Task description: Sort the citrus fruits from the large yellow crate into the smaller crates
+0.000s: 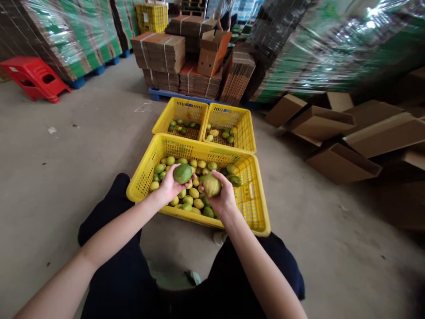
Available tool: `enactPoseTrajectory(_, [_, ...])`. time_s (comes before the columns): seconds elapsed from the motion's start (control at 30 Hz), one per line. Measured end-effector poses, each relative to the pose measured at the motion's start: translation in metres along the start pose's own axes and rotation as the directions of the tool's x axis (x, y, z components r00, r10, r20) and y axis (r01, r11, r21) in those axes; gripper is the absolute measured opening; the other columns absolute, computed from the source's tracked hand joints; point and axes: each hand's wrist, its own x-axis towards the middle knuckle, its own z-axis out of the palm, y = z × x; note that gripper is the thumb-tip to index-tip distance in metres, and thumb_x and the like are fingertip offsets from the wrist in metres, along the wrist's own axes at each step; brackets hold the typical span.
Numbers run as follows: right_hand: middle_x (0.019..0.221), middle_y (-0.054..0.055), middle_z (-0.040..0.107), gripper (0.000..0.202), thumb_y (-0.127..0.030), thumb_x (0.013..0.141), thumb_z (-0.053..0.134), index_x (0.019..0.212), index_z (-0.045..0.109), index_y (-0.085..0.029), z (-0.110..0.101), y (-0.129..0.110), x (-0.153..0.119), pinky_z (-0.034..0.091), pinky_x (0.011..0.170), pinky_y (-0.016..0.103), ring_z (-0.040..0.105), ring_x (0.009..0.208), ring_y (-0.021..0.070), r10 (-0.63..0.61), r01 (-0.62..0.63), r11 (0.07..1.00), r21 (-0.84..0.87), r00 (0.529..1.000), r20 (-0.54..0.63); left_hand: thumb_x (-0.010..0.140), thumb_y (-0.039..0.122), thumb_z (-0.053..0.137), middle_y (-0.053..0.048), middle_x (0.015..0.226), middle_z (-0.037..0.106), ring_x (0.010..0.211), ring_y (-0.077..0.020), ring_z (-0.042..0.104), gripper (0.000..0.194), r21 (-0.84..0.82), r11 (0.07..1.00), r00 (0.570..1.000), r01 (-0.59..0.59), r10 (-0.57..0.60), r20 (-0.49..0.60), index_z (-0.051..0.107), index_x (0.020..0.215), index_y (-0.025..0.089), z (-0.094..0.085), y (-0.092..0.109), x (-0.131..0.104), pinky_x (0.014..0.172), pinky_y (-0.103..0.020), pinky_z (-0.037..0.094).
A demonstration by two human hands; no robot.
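Note:
My left hand (170,186) is closed around a dark green lemon (182,173), held above the near crate. Close beside it, my right hand (226,193) grips a yellow-green lemon (212,185) with a bumpy skin. Both fruits are apart from each other. Below them, a large yellow plastic crate (262,208) holds many loose lemons (194,193), some yellow and some green, mostly on its left and middle. The right end of its floor shows bare mesh. Parts of the pile are hidden behind my hands.
Two smaller yellow crates, the left (159,122) with green fruit and the right (247,128) with mixed fruit, stand beyond. Bundled flat cartons (159,53) lie on a blue pallet (159,94). Open cardboard boxes (322,122) are at right, a red stool (35,77) at left. A person (225,13) is behind.

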Motion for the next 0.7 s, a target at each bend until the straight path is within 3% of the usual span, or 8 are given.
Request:
enactPoseTrajectory(0.17, [0.061,0.0,0.066,0.02,-0.042,0.078,0.067,0.076,0.058,-0.024,-0.009,0.006,0.013,0.052,0.047,0.029,0.061,0.053,0.0172,0.015,-0.015,1.0,-0.024,1.0,-0.004,0.098,0.034,0.051,-0.008,0.075,0.07,0.061,-0.0175,0.069,0.027,0.008,1.0,1.0,-0.005,0.005,-0.013,0.063,0.107,0.012,0.002,-0.003,0.002,0.056,-0.026,0.059])
enactPoseTrajectory(0.27, [0.061,0.001,0.067,0.021,-0.043,0.083,0.059,0.075,0.057,-0.024,-0.013,0.011,0.022,0.051,0.047,0.029,0.062,0.054,0.0181,0.019,-0.019,0.999,-0.038,1.0,0.005,0.097,0.04,0.057,-0.007,0.075,0.07,0.066,-0.0192,0.072,0.027,-0.016,1.0,0.998,0.007,-0.008,-0.066,0.06,0.103,0.014,0.009,-0.003,-0.001,0.062,-0.029,0.062])
enactPoseTrajectory(0.33, [0.064,0.0,0.069,0.016,-0.039,0.084,0.061,0.077,0.059,-0.025,-0.013,0.012,0.023,0.054,0.05,0.03,0.065,0.059,0.0186,-0.009,0.008,1.0,-0.013,0.999,-0.032,0.097,0.036,0.058,-0.006,0.073,0.069,0.066,-0.0183,0.072,0.022,-0.012,1.0,0.997,0.013,-0.014,-0.078,0.06,0.095,0.015,0.014,-0.002,-0.005,0.063,-0.026,0.062])
enactPoseTrajectory(0.47, [0.067,-0.001,0.07,0.015,-0.038,0.082,0.069,0.082,0.065,-0.023,-0.007,0.006,0.014,0.057,0.053,0.031,0.065,0.057,0.0179,0.014,-0.012,0.999,0.031,0.997,-0.074,0.093,0.025,0.061,-0.006,0.072,0.069,0.064,-0.0156,0.07,0.014,0.021,0.999,0.996,-0.024,0.026,-0.085,0.061,0.083,0.015,0.017,0.001,-0.011,0.06,-0.021,0.059])
enactPoseTrajectory(0.6, [0.062,0.0,0.068,0.017,-0.037,0.082,0.068,0.08,0.068,-0.02,0.0,-0.002,0.0,0.055,0.049,0.028,0.063,0.052,0.0159,0.094,-0.092,0.995,0.027,0.992,-0.08,0.094,0.038,0.054,-0.009,0.07,0.068,0.061,-0.016,0.065,0.029,0.012,0.999,0.999,-0.046,0.046,-0.016,0.066,0.084,0.013,0.011,0.0,-0.007,0.053,-0.023,0.055])
enactPoseTrajectory(0.7, [0.061,0.0,0.069,0.011,-0.029,0.081,0.066,0.076,0.067,-0.019,0.004,-0.005,-0.004,0.053,0.046,0.025,0.062,0.05,0.0143,0.094,-0.091,0.995,0.037,0.991,-0.097,0.092,0.037,0.054,-0.008,0.071,0.068,0.056,-0.0139,0.059,0.028,-0.024,0.995,0.996,-0.094,0.094,-0.002,0.069,0.089,0.013,0.007,-0.002,-0.004,0.047,-0.023,0.049])
